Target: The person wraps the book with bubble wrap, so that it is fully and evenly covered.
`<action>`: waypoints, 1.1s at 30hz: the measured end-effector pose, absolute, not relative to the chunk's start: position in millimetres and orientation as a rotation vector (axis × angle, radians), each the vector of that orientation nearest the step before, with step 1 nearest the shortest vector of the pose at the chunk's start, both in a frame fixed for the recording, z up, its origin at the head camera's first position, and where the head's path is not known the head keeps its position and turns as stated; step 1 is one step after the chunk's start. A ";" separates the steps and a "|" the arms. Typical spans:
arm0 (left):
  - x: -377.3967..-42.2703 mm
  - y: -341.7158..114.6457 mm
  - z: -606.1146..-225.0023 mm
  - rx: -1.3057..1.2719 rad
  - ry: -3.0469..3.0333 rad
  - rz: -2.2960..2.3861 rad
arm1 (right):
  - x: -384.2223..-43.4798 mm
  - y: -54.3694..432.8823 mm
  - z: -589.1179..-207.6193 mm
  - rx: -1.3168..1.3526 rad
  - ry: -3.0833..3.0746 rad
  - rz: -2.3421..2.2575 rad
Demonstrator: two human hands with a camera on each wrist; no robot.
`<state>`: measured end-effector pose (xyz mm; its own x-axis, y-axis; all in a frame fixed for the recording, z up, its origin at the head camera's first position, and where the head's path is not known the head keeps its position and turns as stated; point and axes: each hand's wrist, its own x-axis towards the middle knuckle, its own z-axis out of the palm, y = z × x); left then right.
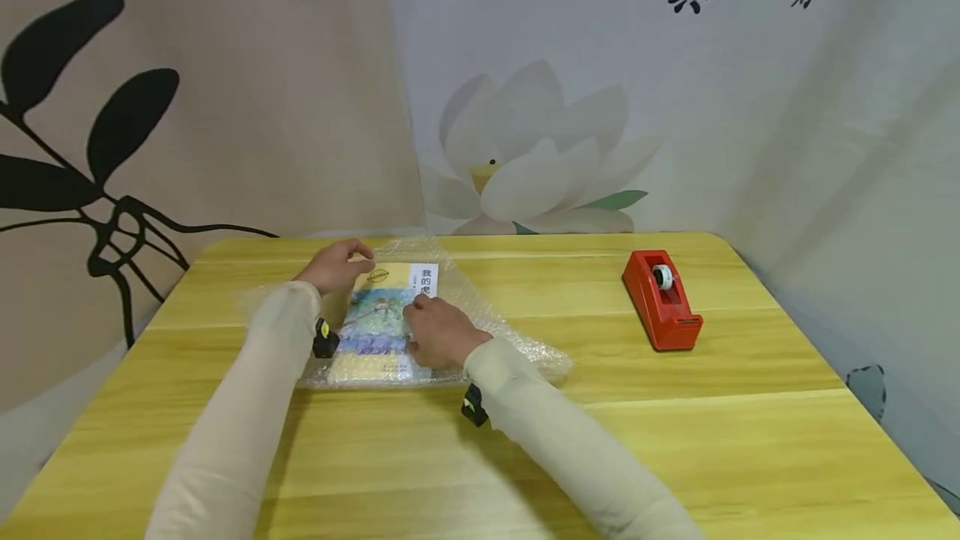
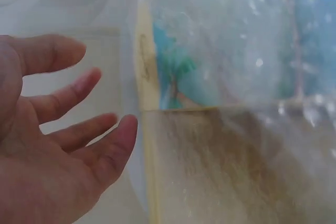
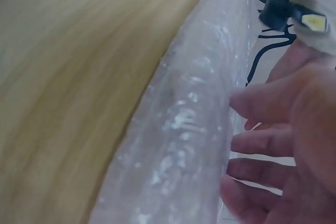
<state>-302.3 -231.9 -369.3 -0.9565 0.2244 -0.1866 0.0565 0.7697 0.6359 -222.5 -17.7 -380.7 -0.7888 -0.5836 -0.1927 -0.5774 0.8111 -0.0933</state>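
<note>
On the tabletop, the right hand is touching the bubble wrap with loose fingers, not grabbing it. The picture book is lying flat in the bubble wrap. Farther off, the left hand is resting open by the picture book's top corner. Soft, even pressing should be helping everything lie smooth.

The left sleeve and right sleeve are long, plain and cream-coloured, with soft folds in the cloth. The left cuff looks slightly gathered; the right cuff looks smooth and ends at the wrist. Both hands are bare. A small, black, blocky left wrist camera bears a yellow-green mark, and the right wrist camera is black too, with a small yellowish patch. Finer markings are too small to read.
</note>
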 end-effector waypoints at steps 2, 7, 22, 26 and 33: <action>-307.6 -230.2 -369.9 0.206 2.743 0.893 | -222.3 -18.7 -379.9 -0.893 2.778 -0.053; -321.7 -225.4 -373.6 0.171 2.758 0.855 | -220.8 -20.6 -375.6 -0.841 2.763 -0.057; -346.4 -226.2 -386.0 0.160 2.700 0.733 | -220.6 -19.2 -379.3 -0.820 2.740 -0.097; -346.3 -224.3 -388.1 0.135 2.682 0.774 | -220.3 -18.7 -380.7 -0.809 2.742 -0.082; -352.4 -216.8 -380.2 0.078 2.699 0.865 | -223.0 -18.5 -377.6 -0.800 2.758 -0.062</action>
